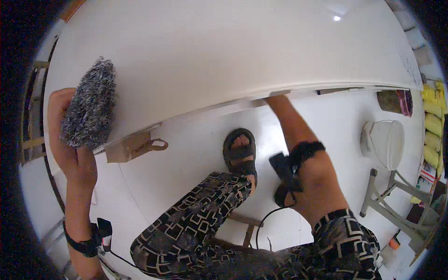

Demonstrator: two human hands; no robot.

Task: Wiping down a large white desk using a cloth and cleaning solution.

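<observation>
My left hand (59, 119) grips a fuzzy, speckled grey-and-white textile piece (91, 105), held up at the left over a smooth white tabletop (224, 45). The piece hides most of the fingers. My right forearm (297, 122) reaches to the table's near edge. Only the wrist end of my right hand (278, 99) shows there; its fingers are hidden at the edge, so what they touch cannot be told. A blurred pale strip (227, 106) runs just under that edge, beside the hand. Each wrist wears a black strap with a small device and a cable.
A brown paper or cardboard item with a loop (131, 147) is under the table's left edge. On the white floor at right stand a white bucket (383, 143) and a grey stool or chair (399, 199). Yellow packages (433, 126) line the far right. My sandalled foot (239, 148) is below the table.
</observation>
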